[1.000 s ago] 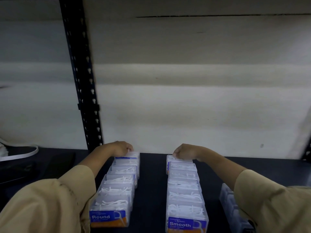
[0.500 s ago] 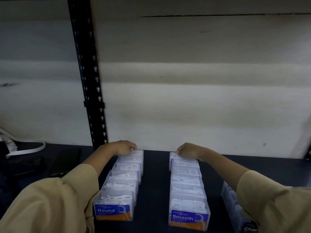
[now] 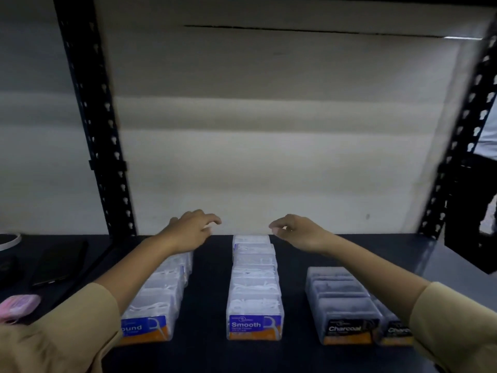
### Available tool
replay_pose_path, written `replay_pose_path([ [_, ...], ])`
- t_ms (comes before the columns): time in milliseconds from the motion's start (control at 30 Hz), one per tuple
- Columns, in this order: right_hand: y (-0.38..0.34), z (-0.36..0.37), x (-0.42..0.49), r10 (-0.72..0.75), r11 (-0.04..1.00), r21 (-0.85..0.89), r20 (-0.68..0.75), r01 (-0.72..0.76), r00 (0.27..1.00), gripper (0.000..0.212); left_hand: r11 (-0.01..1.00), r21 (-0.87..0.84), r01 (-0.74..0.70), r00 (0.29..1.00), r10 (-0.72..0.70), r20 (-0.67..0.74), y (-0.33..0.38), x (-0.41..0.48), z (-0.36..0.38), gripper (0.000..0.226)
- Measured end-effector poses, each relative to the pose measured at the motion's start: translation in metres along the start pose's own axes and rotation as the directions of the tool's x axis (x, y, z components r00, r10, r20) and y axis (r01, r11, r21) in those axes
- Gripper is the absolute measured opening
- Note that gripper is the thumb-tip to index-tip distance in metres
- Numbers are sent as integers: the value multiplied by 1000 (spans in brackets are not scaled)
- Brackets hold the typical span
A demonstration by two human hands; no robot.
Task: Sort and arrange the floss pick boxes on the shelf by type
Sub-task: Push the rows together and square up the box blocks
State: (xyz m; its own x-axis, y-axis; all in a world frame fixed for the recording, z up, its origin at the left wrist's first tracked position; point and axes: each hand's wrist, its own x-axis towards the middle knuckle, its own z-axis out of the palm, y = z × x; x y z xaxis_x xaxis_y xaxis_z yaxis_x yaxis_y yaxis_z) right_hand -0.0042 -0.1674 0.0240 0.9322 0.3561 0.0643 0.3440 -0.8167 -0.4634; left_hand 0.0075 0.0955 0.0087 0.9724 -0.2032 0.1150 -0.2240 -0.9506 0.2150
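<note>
Head view shows us the dark shelf board (image 3: pixel 209 354) with three rows of clear plastic floss pick boxes running from the front edge toward the pale back wall (image 3: pixel 269 157). We read "Round" partly on the blue and orange label of the left row (image 3: pixel 161 300), "Smooth" on the middle row (image 3: pixel 254 289), and "Charcoal" on the darker right row (image 3: pixel 341 305), which has a second Charcoal box (image 3: pixel 395 332) just beside its front. Our left hand (image 3: pixel 188 232) hovers above the far end of the Round row and our right hand (image 3: pixel 301 232) hangs near the far end of the Smooth row; both hands are loosely spread with curled fingers, holding nothing and touching no box, as far as we can see. We judge that each type stands in its own line so the labels face forward and are easy to read. The sorting looks almost finished; maybe the Charcoal boxes need straightening. On the left lie a pink object (image 3: pixel 18 308) and a flat black device (image 3: pixel 57 265), well apart from the rows.
</note>
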Motion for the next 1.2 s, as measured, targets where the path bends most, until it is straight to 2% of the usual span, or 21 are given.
replay_pose_path([
  [133, 18, -16, -38, 17, 999, 32, -48, -16, 999, 35, 987, -97, -129, 991, 125, -41, 56, -21, -1, 37],
  [233, 32, -25, -68, 6, 1000, -21, -66, -8, 998, 34, 959, -157, -238, 971, 231, -57, 100, -36, 6, 42],
  [333, 52, -30, -97, 17, 998, -56, -104, -23, 994, 38, 933, -223, -284, 958, 284, -32, 142, -49, 19, 49],
  [500, 86, -34, -140, 65, 982, -174, -79, -78, 995, 71, 913, -232, -336, 929, 362, 81, 198, -68, 41, 73],
  [600, 102, -34, -161, 85, 968, -234, -14, -85, 996, 113, 930, -121, -348, 915, 365, 172, 217, -72, 54, 87],
  [667, 112, -30, -169, 106, 950, -301, 40, -89, 994, 123, 934, -28, -357, 913, 354, 204, 225, -71, 63, 93],
  [767, 121, -23, -172, 116, 914, -398, 80, -75, 990, 126, 933, 94, -348, 921, 321, 223, 232, -68, 74, 103],
  [900, 124, -19, -170, 137, 881, -467, 101, -75, 985, 135, 943, 143, -302, 934, 263, 242, 233, -64, 87, 112],
  [1033, 127, -18, -168, 163, 871, -484, 120, -86, 979, 137, 961, 78, -266, 940, 240, 244, 233, -63, 96, 110],
  [1200, 132, -18, -167, 173, 863, -495, 108, -97, 979, 118, 965, 7, -264, 939, 255, 233, 238, -60, 100, 108],
])
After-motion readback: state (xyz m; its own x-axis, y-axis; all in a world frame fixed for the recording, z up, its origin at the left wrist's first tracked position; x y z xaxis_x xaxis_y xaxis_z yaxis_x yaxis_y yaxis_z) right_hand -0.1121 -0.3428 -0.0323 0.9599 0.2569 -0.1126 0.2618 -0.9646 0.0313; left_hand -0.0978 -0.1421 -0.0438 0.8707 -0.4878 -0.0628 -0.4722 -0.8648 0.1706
